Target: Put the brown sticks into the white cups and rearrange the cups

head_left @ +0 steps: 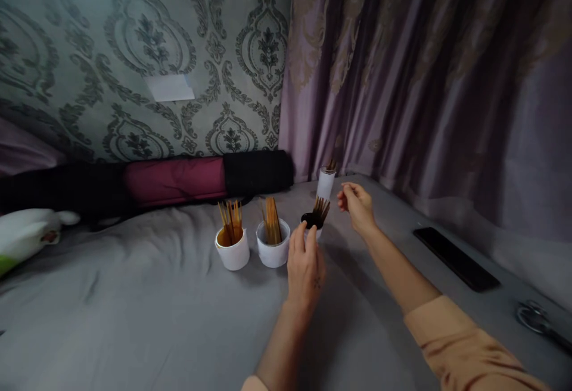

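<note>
Left hand [305, 266] at black cup [311, 220], right hand [357, 206] beside tall white tube [325, 184]

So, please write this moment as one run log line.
left hand: at dark cup, sticks inside | right hand: open above | two white cups: sticks

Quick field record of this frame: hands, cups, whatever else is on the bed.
left hand: open, fingers at a dark-rimmed cup of brown sticks
right hand: raised above the sheet, fingers curled; cannot tell if it holds anything
white cups: two, side by side, orange sticks upright in each
tall white tube: behind the dark-rimmed cup
phone: flat, far right
scissors: right edge
surface: grey sheet
</note>
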A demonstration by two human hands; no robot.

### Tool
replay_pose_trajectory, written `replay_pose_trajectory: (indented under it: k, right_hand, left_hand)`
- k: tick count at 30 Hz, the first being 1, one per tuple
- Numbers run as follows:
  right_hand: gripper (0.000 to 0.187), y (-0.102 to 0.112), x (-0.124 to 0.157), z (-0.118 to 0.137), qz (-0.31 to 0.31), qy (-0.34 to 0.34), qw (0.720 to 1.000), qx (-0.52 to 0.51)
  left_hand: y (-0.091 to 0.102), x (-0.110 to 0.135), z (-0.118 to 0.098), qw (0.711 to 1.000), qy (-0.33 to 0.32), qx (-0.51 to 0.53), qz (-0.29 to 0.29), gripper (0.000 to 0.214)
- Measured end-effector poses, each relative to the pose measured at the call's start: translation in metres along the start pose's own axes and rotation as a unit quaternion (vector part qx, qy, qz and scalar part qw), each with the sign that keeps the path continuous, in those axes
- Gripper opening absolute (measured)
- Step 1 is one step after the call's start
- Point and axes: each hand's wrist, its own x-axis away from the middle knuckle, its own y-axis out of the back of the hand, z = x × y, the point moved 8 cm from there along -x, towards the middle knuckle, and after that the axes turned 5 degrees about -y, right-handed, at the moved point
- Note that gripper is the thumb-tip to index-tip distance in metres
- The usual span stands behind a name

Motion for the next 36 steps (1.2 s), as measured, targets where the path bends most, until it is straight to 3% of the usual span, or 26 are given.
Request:
replay_pose_trajectory:
  k: [8,17,24,36]
  right_hand:
    - [0.03,-0.001,0.064,0.001,0.061,-0.033,0.998,0.007]
    - [0.029,-0.032,0.108,-0.011,0.184,-0.036,0.981,0.057]
    - [0.038,-0.044,0.115,-0.023,0.219,-0.038,0.967,0.123]
    - [0.031,-0.04,0.104,-0.026,0.196,0.03,0.955,0.219]
  left_hand:
    - [0.001,0.001,0.003,0.999,-0.003,0.038,-0.003,0.044]
    - [0.023,-0.003,0.013,0.997,0.004,0.049,-0.058,0.035]
    - [0.043,-0.004,0.024,0.993,0.019,0.012,-0.113,0.029]
    - [0.059,-0.003,0.047,0.985,0.089,-0.081,-0.124,0.023]
